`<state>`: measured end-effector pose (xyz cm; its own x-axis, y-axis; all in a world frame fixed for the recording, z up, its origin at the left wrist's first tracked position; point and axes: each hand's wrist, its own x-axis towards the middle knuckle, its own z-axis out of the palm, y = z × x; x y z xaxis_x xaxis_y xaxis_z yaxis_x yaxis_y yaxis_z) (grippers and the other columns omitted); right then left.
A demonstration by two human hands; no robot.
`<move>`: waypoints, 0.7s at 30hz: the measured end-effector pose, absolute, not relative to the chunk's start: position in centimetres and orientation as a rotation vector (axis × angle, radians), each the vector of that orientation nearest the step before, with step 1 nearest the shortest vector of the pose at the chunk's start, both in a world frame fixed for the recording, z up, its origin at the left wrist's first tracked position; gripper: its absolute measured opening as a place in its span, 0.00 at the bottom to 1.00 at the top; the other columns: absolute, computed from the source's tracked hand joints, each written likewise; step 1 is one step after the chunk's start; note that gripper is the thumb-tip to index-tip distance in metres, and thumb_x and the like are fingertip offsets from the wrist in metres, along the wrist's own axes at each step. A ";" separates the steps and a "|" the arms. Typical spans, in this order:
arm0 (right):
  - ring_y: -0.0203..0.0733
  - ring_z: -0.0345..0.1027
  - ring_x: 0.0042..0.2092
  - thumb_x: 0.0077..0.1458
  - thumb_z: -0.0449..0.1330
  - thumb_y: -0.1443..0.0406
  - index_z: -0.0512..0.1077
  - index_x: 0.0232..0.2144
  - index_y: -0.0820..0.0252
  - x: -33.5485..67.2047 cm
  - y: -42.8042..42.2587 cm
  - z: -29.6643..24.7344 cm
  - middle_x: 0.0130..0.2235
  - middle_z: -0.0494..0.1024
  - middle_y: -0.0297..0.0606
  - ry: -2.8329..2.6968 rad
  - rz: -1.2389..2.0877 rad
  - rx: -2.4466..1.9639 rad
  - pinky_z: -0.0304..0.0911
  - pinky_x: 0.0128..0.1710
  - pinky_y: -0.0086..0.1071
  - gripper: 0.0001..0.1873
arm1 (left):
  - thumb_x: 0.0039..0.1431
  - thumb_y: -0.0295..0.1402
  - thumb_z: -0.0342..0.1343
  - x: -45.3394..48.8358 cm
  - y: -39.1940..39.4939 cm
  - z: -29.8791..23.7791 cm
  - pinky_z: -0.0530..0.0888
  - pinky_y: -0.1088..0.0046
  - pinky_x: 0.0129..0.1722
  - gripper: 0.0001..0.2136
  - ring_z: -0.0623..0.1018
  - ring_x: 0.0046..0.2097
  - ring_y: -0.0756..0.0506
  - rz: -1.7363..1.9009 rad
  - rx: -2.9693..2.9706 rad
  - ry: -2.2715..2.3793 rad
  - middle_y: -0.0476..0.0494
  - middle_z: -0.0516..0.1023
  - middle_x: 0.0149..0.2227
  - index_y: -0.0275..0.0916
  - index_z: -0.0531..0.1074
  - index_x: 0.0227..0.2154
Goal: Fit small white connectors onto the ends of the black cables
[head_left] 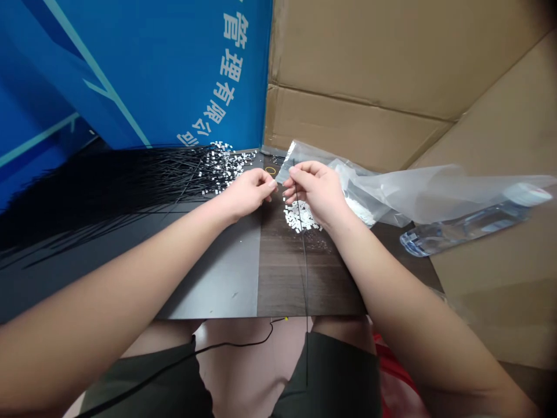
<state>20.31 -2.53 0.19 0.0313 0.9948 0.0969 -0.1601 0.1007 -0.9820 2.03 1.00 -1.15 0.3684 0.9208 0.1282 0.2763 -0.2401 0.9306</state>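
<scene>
My right hand (318, 188) pinches a thin black wire (304, 261) between thumb and fingers. The wire hangs down past the table's front edge to my lap, and its upper tip pokes out above the fingers. A short gap to the left is my left hand (250, 191), its thumb pressed against the curled index finger; whatever it grips is too small or hidden to make out. Small white pieces (300, 217) lie in a loose pile under my right hand. At the left spreads a large bundle of black wires (130, 174), many with white pieces (226, 165) at their right ends.
Behind my right hand lies a clear plastic bag (369, 186) with more white pieces. A clear plastic bottle (470, 229) lies on its side at the right. Cardboard (361, 52) and a blue printed panel (174, 69) stand at the back. A yellow ring (270, 171) is on the table (278, 278).
</scene>
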 end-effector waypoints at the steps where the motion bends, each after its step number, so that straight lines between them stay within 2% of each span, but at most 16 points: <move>1: 0.36 0.74 0.28 0.56 0.73 0.58 0.72 0.34 0.57 20.2 -2.6 0.1 0.30 0.80 0.36 -1.141 1.196 -1.041 0.73 0.28 0.34 0.14 | 0.64 0.37 0.64 1.7 0.8 -0.8 0.66 0.69 0.33 0.10 0.71 0.30 0.47 0.917 1.587 0.995 0.45 0.75 0.27 0.40 0.72 0.30; 8: 0.36 0.75 0.32 0.54 0.74 0.55 0.76 0.34 0.57 19.2 -2.7 -0.5 0.32 0.78 0.34 -1.268 1.126 -0.991 0.75 0.29 0.33 0.15 | 0.53 0.36 0.75 0.4 -0.9 -0.3 0.67 0.72 0.32 0.15 0.68 0.28 0.53 0.905 1.065 0.733 0.48 0.73 0.29 0.37 0.73 0.27; 13: 0.37 0.73 0.33 0.55 0.73 0.54 0.78 0.35 0.56 18.7 -3.3 -0.7 0.33 0.79 0.34 -1.348 1.040 -0.993 0.72 0.29 0.32 0.14 | 0.54 0.37 0.76 0.3 -1.2 -0.6 0.66 0.73 0.31 0.16 0.65 0.29 0.53 0.933 0.975 0.636 0.50 0.71 0.32 0.36 0.72 0.28; 21: 0.38 0.72 0.32 0.59 0.71 0.55 0.80 0.35 0.55 18.1 -4.2 -0.7 0.35 0.82 0.35 -1.445 0.938 -1.049 0.71 0.32 0.36 0.11 | 0.54 0.36 0.76 0.5 -1.9 -0.7 0.67 0.75 0.32 0.15 0.66 0.31 0.53 0.890 0.913 0.628 0.50 0.68 0.29 0.35 0.74 0.30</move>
